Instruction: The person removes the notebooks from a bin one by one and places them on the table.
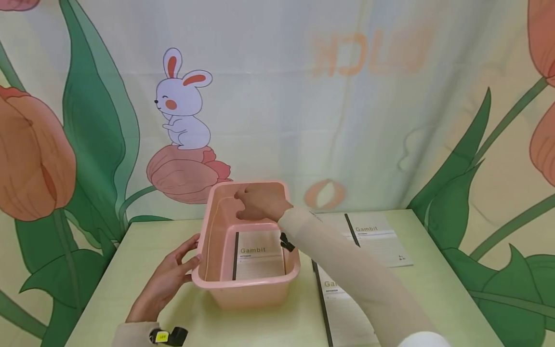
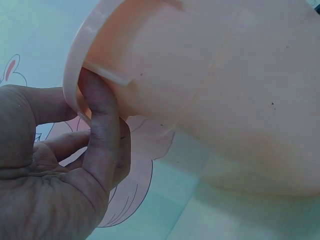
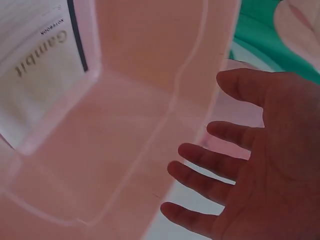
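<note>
A pink plastic basin [image 1: 248, 284] stands on the table with a Gambit notebook [image 1: 260, 258] lying flat in its bottom. At the basin's left side, my left hand [image 1: 166, 274] pinches the rim. In the left wrist view, the thumb and fingers close around the basin's rim [image 2: 75, 55]. My right hand [image 1: 262, 202] is over the far part of the basin. In the right wrist view, its spread fingers [image 3: 200, 180] hold nothing, and the notebook [image 3: 40, 65] lies inside the basin beyond them. Whether these fingers touch the basin wall I cannot tell.
Right of the basin, a Gambit notebook [image 1: 386, 246] lies on the pale green table [image 1: 442, 289], and another notebook [image 1: 342, 313] lies nearer, partly hidden by my right sleeve [image 1: 360, 274]. A printed curtain [image 1: 277, 96] with a rabbit and tulips hangs behind the table.
</note>
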`<state>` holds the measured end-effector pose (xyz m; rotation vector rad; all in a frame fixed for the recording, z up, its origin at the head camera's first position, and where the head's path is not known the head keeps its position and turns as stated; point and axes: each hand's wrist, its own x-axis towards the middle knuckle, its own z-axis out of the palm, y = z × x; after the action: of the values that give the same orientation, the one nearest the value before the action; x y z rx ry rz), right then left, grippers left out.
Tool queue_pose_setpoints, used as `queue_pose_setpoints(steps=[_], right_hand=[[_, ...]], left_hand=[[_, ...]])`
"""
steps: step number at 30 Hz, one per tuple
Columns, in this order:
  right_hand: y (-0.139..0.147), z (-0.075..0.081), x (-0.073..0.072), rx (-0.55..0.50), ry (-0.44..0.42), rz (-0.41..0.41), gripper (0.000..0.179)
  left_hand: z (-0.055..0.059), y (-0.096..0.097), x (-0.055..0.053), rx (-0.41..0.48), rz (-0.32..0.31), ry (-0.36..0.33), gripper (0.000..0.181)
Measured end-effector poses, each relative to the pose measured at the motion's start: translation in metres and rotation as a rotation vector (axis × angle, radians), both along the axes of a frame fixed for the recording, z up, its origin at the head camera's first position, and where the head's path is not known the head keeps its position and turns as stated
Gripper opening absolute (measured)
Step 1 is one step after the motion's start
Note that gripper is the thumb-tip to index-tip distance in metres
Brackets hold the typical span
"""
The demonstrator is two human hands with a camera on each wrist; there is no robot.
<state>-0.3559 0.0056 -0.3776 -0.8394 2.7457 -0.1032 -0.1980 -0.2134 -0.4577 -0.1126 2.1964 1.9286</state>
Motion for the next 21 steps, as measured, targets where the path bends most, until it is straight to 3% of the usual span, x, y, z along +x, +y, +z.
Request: queue_pose_setpoints(steps=[2, 6, 9, 13, 14, 16, 17, 19, 21], right_hand=[[-0.007, -0.012, -0.005, 0.041, -0.071, -0.008, 0.063], [-0.014, -0.044, -0.021, -0.001, -0.201, -0.086, 0.063], [-0.015, -0.071, -0.037, -0.071, -0.19, -0.096, 0.065], [-0.023, -0.115, -0.065, -0.12, -0.032, 0.069, 0.071], [-0.023, -0.12, -0.065, -0.116, -0.028, 0.07, 0.07], [-0.027, -0.145, -0.077, -0.085, -0.008, 0.026, 0.071], [-0.027, -0.144, -0.07, -0.049, -0.075, -0.055, 0.074], [-0.027, -0.148, -0.063, -0.04, -0.187, -0.138, 0.074], [-0.026, -0.137, -0.047, -0.018, -0.306, -0.235, 0.074]], left_hand=[[0.0, -0.001, 0.0, -0.001, 0.001, 0.002, 0.065], [-0.001, 0.0, 0.0, -0.004, -0.005, 0.004, 0.065], [-0.001, 0.001, -0.002, -0.008, -0.006, 0.002, 0.065], [-0.001, 0.0, -0.001, -0.012, 0.004, -0.006, 0.064], [-0.001, 0.0, 0.0, -0.012, 0.004, -0.004, 0.064], [-0.001, -0.001, 0.0, -0.006, 0.001, -0.003, 0.064], [-0.001, -0.001, 0.0, -0.003, -0.001, -0.001, 0.065], [-0.001, -0.001, 0.0, -0.001, -0.003, 0.003, 0.065], [-0.001, 0.0, 0.0, -0.001, -0.003, 0.003, 0.065]])
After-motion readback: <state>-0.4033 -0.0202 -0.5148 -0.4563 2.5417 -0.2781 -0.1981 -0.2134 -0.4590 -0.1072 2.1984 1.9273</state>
